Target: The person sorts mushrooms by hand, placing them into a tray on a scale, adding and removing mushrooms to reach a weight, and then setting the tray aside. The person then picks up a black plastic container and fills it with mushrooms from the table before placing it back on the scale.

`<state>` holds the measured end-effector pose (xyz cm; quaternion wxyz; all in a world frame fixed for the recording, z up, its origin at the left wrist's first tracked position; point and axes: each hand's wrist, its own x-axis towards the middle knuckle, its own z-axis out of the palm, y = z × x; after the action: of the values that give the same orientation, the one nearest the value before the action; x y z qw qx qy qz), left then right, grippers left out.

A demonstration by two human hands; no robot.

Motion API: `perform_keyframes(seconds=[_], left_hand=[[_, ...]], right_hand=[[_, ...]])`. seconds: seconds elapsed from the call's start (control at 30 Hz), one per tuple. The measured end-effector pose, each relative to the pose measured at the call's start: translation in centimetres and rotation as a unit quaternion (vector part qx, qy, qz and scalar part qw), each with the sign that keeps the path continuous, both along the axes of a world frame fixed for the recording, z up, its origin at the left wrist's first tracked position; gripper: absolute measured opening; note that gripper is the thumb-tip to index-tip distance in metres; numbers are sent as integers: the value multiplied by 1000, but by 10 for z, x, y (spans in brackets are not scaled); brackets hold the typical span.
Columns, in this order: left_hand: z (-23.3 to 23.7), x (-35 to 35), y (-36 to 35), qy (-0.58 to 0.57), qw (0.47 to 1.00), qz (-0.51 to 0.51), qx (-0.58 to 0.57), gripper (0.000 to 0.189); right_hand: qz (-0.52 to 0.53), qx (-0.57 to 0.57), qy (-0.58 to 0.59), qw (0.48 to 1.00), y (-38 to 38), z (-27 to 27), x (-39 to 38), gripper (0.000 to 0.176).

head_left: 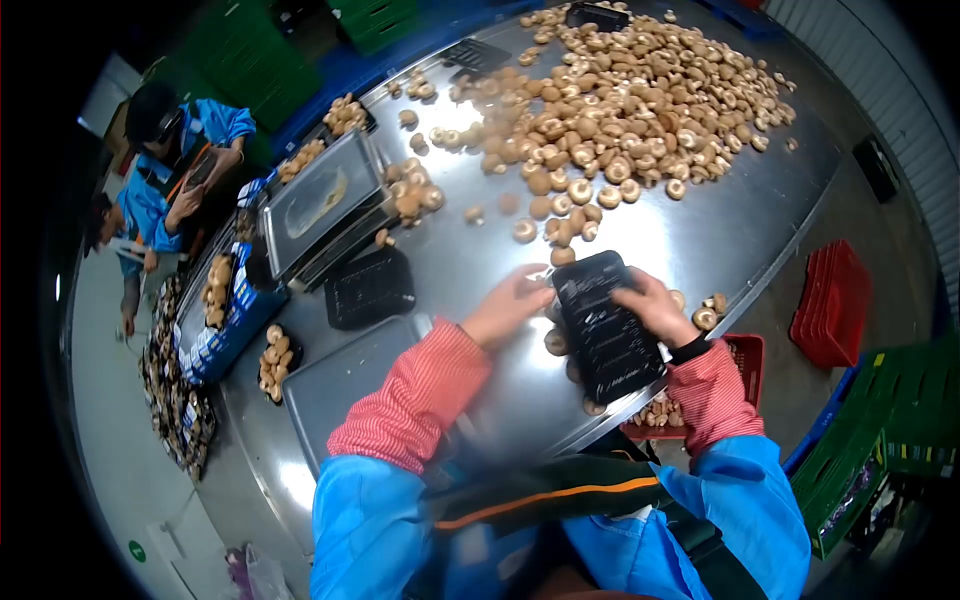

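A black plastic tray (608,335) is tilted over the near right part of the metal table, gripped at its right side by my right hand (650,305). Left of the tray's upper end is my left hand (512,305), its fingers bent towards a pale mushroom piece at the tray's edge; whether it holds anything is hard to make out. A few brown mushrooms (556,342) show beside the tray. Beyond both hands spreads a large heap of mushrooms (640,100). Another black tray (370,290) lies on the table to the left.
A metal scale (325,200) stands at the left, near a grey lid-like tray (345,385) and filled mushroom packs (277,362). Red crates (832,305) and green crates (850,470) stand at the right. Two people (165,180) are at the far left.
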<state>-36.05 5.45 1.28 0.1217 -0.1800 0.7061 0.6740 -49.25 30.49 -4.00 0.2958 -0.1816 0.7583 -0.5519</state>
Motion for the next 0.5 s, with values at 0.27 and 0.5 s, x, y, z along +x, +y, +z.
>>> perform_keyframes(seconds=[0.27, 0.5], left_hand=[[-74, -107, -33, -42, 940, -16, -338, 143], [-121, -154, -64, 20, 887, -74, -456, 150]], right_hand=[[-240, 237, 282, 898, 76, -39, -163, 30], [-186, 236, 315, 900, -2, -59, -188, 31]])
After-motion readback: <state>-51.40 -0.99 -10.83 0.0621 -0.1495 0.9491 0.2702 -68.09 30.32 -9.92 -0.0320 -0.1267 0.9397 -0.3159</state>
